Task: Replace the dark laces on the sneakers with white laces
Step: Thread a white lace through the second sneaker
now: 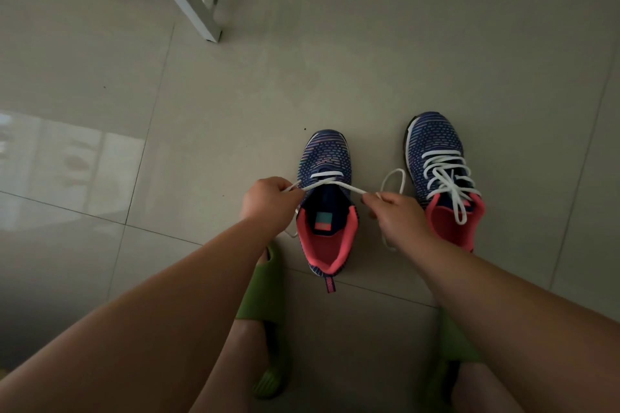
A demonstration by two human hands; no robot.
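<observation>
Your left hand (pixel 268 203) and right hand (pixel 397 211) each pinch an end of the white lace (pixel 330 182). It crosses the left sneaker (pixel 327 208).

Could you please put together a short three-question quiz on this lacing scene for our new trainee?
1. True or false: the right-hand sneaker already carries a white lace through all its eyelets.
2. Multiple choice: what does the left hand hold? A) a dark lace B) one end of the white lace C) a green slipper
3. Fill in: on the left-hand sneaker, the white lace has one bar across the lowest eyelets and the two ends ___ just above it.

Key:
1. True; it is laced up to the collar.
2. B; the right hand pinches the other end.
3. cross
</observation>
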